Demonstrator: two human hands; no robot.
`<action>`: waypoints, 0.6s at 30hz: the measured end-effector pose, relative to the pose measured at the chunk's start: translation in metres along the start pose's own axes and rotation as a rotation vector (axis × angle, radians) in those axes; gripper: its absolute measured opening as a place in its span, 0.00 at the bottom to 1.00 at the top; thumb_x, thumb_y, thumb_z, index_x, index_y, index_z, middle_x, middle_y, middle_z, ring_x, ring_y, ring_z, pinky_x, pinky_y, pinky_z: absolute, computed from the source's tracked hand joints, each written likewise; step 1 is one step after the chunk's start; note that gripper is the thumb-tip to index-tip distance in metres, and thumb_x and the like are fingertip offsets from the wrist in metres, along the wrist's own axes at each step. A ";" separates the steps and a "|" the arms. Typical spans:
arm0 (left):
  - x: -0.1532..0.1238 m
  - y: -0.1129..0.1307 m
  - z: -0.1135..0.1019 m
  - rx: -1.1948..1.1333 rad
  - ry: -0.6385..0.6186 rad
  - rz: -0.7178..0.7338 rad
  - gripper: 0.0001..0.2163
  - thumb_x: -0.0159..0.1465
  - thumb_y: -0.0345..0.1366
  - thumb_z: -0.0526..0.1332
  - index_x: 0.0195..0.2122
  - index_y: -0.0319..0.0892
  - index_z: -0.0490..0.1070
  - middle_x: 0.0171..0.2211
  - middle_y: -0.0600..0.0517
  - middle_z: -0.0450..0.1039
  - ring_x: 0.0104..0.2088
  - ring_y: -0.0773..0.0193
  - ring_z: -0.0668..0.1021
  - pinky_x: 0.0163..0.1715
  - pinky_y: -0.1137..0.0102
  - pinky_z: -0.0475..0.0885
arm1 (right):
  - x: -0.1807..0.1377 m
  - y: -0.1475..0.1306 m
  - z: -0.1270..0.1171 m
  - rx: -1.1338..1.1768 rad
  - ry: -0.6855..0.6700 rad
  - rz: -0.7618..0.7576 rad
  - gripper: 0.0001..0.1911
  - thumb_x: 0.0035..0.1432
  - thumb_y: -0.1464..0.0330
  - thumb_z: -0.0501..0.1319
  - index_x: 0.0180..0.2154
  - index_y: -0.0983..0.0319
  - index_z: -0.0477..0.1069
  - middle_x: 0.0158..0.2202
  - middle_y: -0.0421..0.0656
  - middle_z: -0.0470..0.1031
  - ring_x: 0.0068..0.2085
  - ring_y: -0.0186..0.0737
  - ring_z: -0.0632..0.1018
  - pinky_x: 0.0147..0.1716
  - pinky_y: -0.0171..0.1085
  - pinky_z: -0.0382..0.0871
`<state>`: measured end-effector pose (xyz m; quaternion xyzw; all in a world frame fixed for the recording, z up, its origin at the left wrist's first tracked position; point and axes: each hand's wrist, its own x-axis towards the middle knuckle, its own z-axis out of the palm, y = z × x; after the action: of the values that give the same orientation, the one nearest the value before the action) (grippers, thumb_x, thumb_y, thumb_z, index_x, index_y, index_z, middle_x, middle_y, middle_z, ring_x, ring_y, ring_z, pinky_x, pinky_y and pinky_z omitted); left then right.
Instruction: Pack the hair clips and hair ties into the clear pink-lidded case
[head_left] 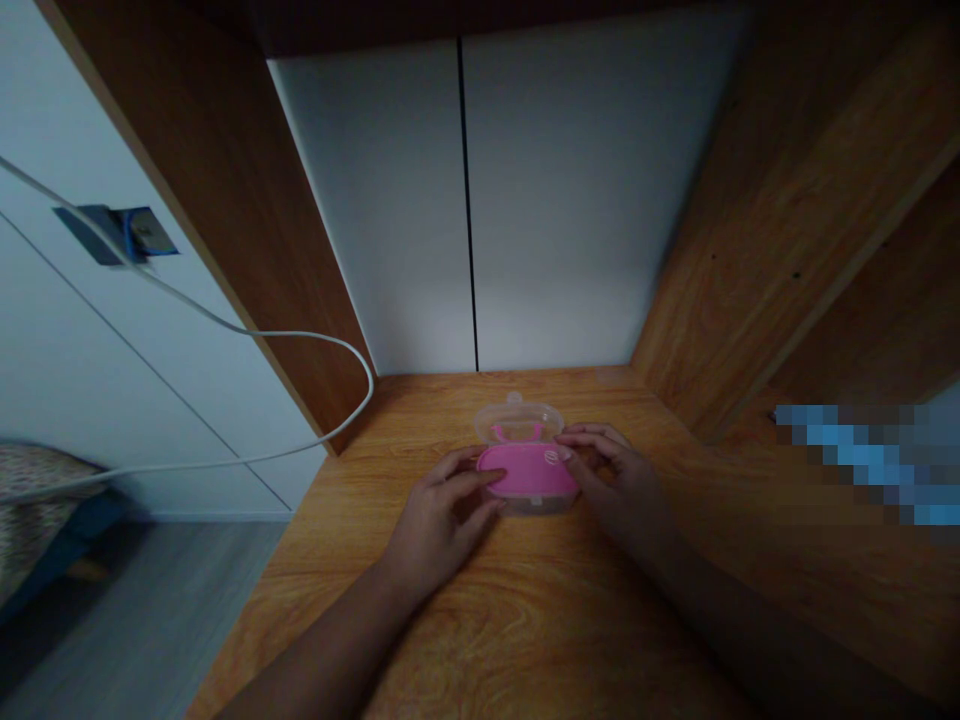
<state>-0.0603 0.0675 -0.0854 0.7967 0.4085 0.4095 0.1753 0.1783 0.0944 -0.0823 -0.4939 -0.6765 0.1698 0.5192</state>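
A small oval case of clear plastic point(534, 507) rests on the wooden desktop, its see-through lid point(517, 418) swung up at the back. Inside it lies a flat pink oval piece point(525, 470) with a small white mark near its right end. A thin pink curved part shows through or in front of the raised lid. My left hand point(448, 515) grips the left end, fingers on the pink piece and thumb low at the front wall. At the right end my right hand point(619, 485) grips the case, its thumb on the pink top near the mark.
The wooden desktop point(465, 620) runs back to a white panel point(555, 220) between wooden side boards. A white cable point(300, 335) loops in from the left near the desk's left edge. A wall socket point(142, 235) and patterned fabric point(45, 510) are farther left.
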 end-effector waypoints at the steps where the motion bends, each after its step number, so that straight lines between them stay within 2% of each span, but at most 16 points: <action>1: 0.000 0.000 -0.002 0.005 0.001 0.003 0.17 0.62 0.31 0.65 0.53 0.49 0.74 0.56 0.47 0.71 0.55 0.56 0.74 0.56 0.59 0.72 | 0.000 -0.001 0.000 0.009 -0.013 -0.008 0.10 0.60 0.60 0.62 0.38 0.58 0.78 0.42 0.46 0.74 0.45 0.45 0.77 0.46 0.45 0.74; 4: 0.002 -0.001 -0.014 0.039 -0.020 0.034 0.25 0.60 0.30 0.65 0.59 0.47 0.67 0.56 0.46 0.71 0.56 0.55 0.74 0.57 0.58 0.71 | -0.001 -0.003 -0.002 0.007 -0.022 -0.047 0.11 0.61 0.59 0.62 0.40 0.58 0.77 0.44 0.47 0.73 0.47 0.46 0.76 0.48 0.46 0.72; 7: 0.005 -0.008 -0.032 0.121 -0.010 -0.010 0.24 0.61 0.29 0.62 0.59 0.44 0.65 0.52 0.46 0.75 0.49 0.56 0.77 0.51 0.60 0.73 | -0.001 -0.003 -0.004 0.004 -0.007 -0.070 0.12 0.63 0.59 0.59 0.41 0.58 0.76 0.45 0.47 0.72 0.48 0.46 0.75 0.49 0.47 0.70; 9: 0.007 -0.017 -0.042 0.220 -0.017 -0.053 0.17 0.62 0.31 0.60 0.54 0.43 0.70 0.48 0.46 0.76 0.46 0.55 0.77 0.49 0.59 0.73 | -0.001 -0.002 -0.005 0.007 0.004 -0.081 0.12 0.65 0.60 0.57 0.41 0.58 0.76 0.45 0.47 0.72 0.48 0.46 0.75 0.49 0.47 0.70; 11: 0.008 -0.026 -0.046 0.298 -0.083 -0.073 0.12 0.64 0.34 0.60 0.48 0.43 0.74 0.45 0.46 0.76 0.46 0.54 0.77 0.49 0.59 0.72 | -0.001 -0.001 -0.006 0.006 0.012 -0.082 0.12 0.66 0.60 0.57 0.40 0.58 0.76 0.44 0.46 0.72 0.48 0.45 0.75 0.50 0.47 0.69; 15: 0.008 -0.040 -0.041 0.378 -0.104 -0.179 0.10 0.63 0.41 0.62 0.40 0.42 0.76 0.39 0.45 0.75 0.42 0.54 0.76 0.45 0.60 0.71 | -0.001 0.000 -0.006 0.005 0.015 -0.068 0.13 0.66 0.60 0.56 0.40 0.58 0.77 0.44 0.46 0.72 0.48 0.45 0.75 0.50 0.46 0.69; 18: 0.008 -0.044 -0.035 0.335 -0.113 -0.216 0.06 0.63 0.38 0.63 0.34 0.42 0.75 0.36 0.47 0.75 0.40 0.56 0.76 0.44 0.62 0.70 | -0.001 -0.001 -0.005 0.017 0.013 -0.062 0.12 0.66 0.60 0.56 0.40 0.57 0.77 0.45 0.46 0.72 0.48 0.45 0.75 0.49 0.46 0.69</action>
<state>-0.1076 0.0984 -0.0869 0.7881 0.5433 0.2692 0.1059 0.1819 0.0914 -0.0798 -0.4693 -0.6868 0.1560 0.5327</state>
